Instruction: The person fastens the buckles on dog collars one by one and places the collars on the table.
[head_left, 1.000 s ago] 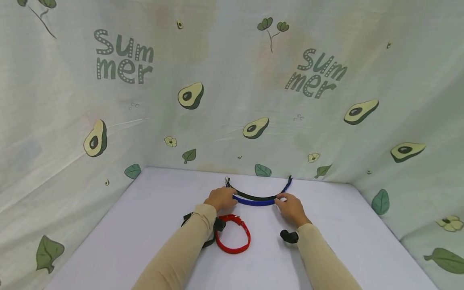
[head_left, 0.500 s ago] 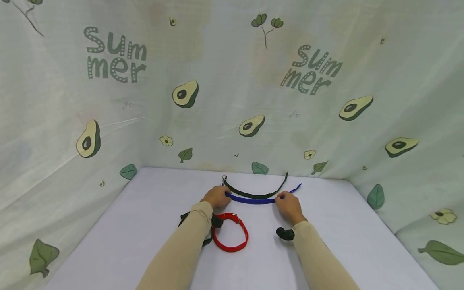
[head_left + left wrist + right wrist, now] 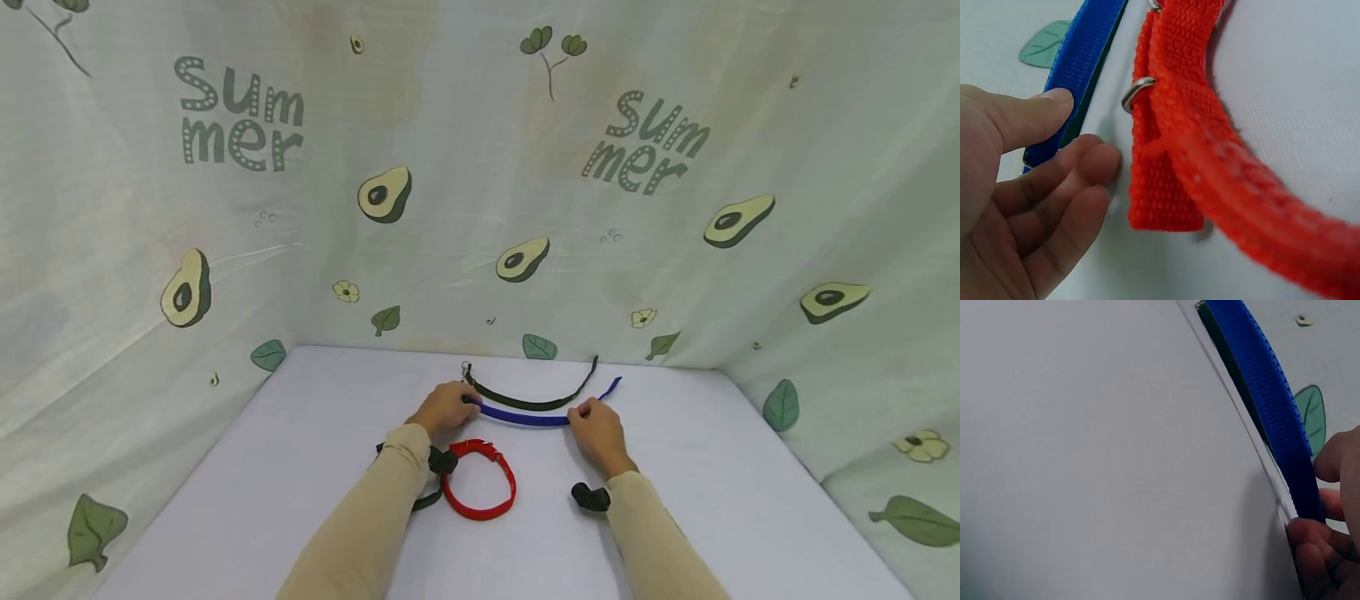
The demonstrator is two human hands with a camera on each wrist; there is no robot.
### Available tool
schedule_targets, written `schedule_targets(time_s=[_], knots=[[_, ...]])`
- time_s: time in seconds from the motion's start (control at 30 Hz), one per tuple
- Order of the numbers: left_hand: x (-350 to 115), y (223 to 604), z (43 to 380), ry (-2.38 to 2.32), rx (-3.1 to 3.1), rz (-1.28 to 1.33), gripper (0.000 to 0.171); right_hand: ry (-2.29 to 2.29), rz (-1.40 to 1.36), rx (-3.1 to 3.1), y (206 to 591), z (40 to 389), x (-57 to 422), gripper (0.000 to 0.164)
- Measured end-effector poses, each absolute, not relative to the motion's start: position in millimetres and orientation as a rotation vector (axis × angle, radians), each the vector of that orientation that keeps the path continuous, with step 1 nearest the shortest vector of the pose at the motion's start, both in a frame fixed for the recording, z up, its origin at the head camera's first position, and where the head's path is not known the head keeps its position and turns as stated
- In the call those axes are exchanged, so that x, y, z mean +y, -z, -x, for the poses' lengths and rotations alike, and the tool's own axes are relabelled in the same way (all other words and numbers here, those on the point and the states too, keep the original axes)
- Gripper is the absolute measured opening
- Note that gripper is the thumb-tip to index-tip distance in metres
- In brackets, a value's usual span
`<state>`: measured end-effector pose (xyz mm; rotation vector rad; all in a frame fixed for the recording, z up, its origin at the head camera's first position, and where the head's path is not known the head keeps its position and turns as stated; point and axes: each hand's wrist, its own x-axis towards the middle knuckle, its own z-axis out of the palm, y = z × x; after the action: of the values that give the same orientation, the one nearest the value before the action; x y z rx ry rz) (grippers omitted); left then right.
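Stretched between both hands is a blue woven collar (image 3: 525, 419), bowed slightly toward the person. My left hand (image 3: 444, 406) pinches its left end; in the left wrist view the thumb lies on the blue webbing (image 3: 1075, 75) and the fingers curl beneath. My right hand (image 3: 598, 429) pinches it near the right end, and a thin tail pokes out past the fingers. Just beyond, a dark green collar (image 3: 525, 405) lies in a curve, with metal hardware at its left end. Nearer the person, a red collar (image 3: 483, 515) with metal rings forms a loop on the table.
A black strap (image 3: 429, 502) shows partly from under the left forearm. Black wrist cameras sit at both wrists, the right one (image 3: 590, 497) beside the sleeve. The white table (image 3: 675, 500) ends at a printed cloth backdrop (image 3: 450, 208) behind and at the sides.
The blue collar, which overlapped the dark green one at its right end, has come toward the person and lies apart from it. Both hands keep their pinch. The red collar stays put.
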<state>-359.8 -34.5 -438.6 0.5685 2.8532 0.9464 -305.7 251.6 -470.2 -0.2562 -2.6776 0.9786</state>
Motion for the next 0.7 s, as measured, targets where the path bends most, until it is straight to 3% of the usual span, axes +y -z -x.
schedule_targets(time_s=[0.47,0.7], knots=[[-34.6,436.5,330.3,-1.403,2.756,-0.549,0.014,-1.104,0.356,-2.41,473.0,288.0,251.4,0.015],[-27.2,433.0,307.4,-1.586,2.813,-0.516,0.016,-1.411,0.388,-2.259,464.5,273.2,242.3,0.014]])
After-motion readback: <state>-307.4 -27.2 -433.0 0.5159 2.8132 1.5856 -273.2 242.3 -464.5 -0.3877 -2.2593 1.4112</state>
